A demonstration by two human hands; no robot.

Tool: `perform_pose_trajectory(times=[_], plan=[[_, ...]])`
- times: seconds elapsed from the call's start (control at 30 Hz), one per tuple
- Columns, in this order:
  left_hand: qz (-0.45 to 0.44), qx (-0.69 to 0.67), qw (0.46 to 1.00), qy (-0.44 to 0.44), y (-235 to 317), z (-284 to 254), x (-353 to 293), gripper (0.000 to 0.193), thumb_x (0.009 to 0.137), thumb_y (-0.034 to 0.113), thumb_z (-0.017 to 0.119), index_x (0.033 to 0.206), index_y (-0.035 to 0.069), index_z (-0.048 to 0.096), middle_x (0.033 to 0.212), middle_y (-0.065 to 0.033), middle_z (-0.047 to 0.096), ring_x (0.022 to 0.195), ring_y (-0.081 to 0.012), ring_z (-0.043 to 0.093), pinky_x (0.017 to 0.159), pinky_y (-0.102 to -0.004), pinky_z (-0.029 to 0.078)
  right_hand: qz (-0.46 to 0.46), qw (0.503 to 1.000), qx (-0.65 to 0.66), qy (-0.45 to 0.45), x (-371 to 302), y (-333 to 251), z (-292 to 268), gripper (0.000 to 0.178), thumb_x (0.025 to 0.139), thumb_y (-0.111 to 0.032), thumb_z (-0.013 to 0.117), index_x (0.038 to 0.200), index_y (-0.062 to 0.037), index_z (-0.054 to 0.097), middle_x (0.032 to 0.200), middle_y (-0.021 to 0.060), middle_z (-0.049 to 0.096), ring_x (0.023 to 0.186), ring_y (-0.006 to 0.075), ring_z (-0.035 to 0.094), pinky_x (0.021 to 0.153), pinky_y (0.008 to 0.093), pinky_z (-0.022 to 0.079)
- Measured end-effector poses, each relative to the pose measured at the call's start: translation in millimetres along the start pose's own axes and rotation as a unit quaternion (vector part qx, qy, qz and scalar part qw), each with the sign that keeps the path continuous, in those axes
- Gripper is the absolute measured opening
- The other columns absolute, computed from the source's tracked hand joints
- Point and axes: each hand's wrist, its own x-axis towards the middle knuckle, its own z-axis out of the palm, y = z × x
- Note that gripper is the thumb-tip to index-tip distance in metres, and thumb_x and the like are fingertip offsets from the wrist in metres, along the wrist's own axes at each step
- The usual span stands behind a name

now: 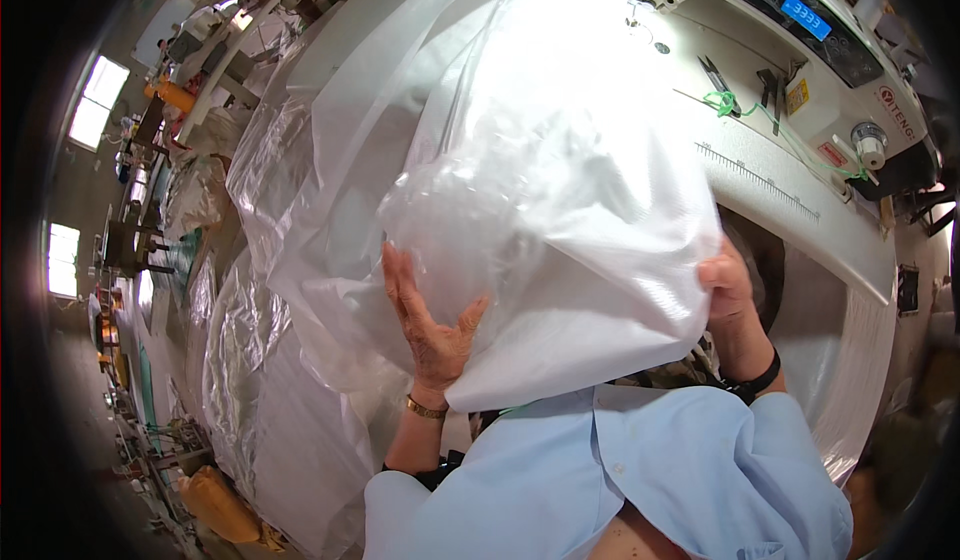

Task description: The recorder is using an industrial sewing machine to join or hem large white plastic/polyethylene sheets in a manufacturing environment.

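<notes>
A big white woven sheet [590, 335] spreads in front of me, brightly lit at its far part. Bunched clear plastic film [450, 210] lies over its left part. My left hand [435, 335] rests against the film and the sheet's near left side, fingers up and thumb spread apart. At the sheet's right edge, my right hand [730, 282] pinches the cloth between thumb and fingers; some of those fingers are hidden behind it. The sewing machine [830, 70] stands at the far right, its needle area [640, 25] beyond the sheet.
Dark thread snips [718, 85] and green thread [725, 105] lie on the machine bed [760, 180], right of the sheet. More crumpled clear plastic [245, 360] hangs down on the left. A workbench [235, 70] with clutter stands at the far left. A yellow-orange bundle [220, 505] lies low on the left.
</notes>
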Motion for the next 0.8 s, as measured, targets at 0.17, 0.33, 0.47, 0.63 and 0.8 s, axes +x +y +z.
perform_pose_trajectory(times=[0.17,0.33,0.47,0.63,0.8], plan=[[-0.057,0.114,0.990,-0.059,-26,8,-20,0.067,0.083,0.017,0.079,0.139,-0.001,0.047,0.151,-0.0216,0.045,0.137,-0.0361,0.045,0.109,-0.0464,0.041,0.055,0.867,-0.484,0.104,11,32,-62,0.036,0.091,-0.025,0.060,0.102,0.0084,0.067,0.084,0.0075,0.068,0.077,0.0157,0.064,0.071,0.0312,0.052],[-0.149,-0.081,0.985,-0.031,-60,5,-31,0.028,0.091,0.002,0.065,0.118,0.000,0.057,0.103,-0.0093,0.065,0.097,-0.0216,0.063,0.086,-0.0350,0.051,-0.039,0.664,-0.712,0.224,4,29,-63,0.032,0.091,-0.028,0.067,0.093,0.0031,0.065,0.071,0.0122,0.065,0.062,0.0238,0.061,0.063,0.0356,0.050],[-0.315,-0.356,0.878,0.060,-50,-32,-21,0.013,0.102,0.011,0.056,0.112,0.004,0.058,0.093,-0.0018,0.062,0.091,-0.0120,0.061,0.076,-0.0287,0.053,-0.245,0.592,-0.716,0.278,-1,-3,-22,0.024,0.091,-0.023,0.071,0.088,-0.0011,0.062,0.073,0.0103,0.064,0.068,0.0259,0.063,0.062,0.0354,0.049],[-0.267,-0.297,0.880,0.257,-14,-94,54,0.026,0.101,0.015,0.059,0.125,0.005,0.059,0.100,-0.0001,0.060,0.087,-0.0080,0.057,0.078,-0.0218,0.049,-0.073,0.833,-0.542,0.087,29,4,8,0.036,0.096,-0.024,0.067,0.120,0.0020,0.064,0.095,0.0122,0.071,0.079,0.0183,0.066,0.073,0.0308,0.052],[-0.153,-0.240,0.919,0.274,7,-141,117,0.026,0.101,0.023,0.060,0.121,0.005,0.063,0.112,-0.0044,0.062,0.096,-0.0134,0.060,0.084,-0.0285,0.052,-0.005,0.980,-0.147,0.135,83,33,26,0.051,0.098,-0.030,0.067,0.135,0.0028,0.052,0.107,0.0077,0.069,0.085,0.0163,0.068,0.072,0.0280,0.055]])
